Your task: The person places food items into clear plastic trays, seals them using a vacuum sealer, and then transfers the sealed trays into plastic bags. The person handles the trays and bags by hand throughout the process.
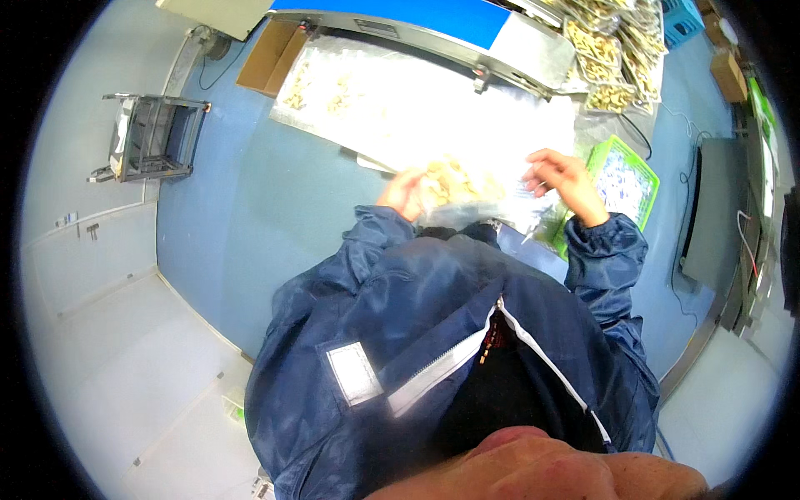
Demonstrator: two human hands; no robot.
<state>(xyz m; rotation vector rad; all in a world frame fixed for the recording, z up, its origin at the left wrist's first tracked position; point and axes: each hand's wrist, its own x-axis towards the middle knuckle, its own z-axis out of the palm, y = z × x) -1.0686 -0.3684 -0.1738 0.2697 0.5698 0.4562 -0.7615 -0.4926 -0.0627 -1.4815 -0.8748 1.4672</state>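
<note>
A clear plastic bag (467, 215) with pale yellow, chip-like pieces (452, 182) lies at the near edge of the bright white table. My left hand (403, 193) grips the bag's left side, its fingertips partly hidden by the plastic. Off to the right of the pieces, my right hand (568, 178) hovers above the table with bent fingers apart and nothing visible in them. Strong glare washes out the surface between both hands.
Beyond the white table (392, 108) stands a blue-and-grey machine (433, 33). Clear packs of yellow pieces (608, 71) are piled at the far right. A green basket (652, 185) of small white-and-blue packets sits beside my right hand. Left are a cardboard box (271, 54) and a metal-framed stand (154, 137).
</note>
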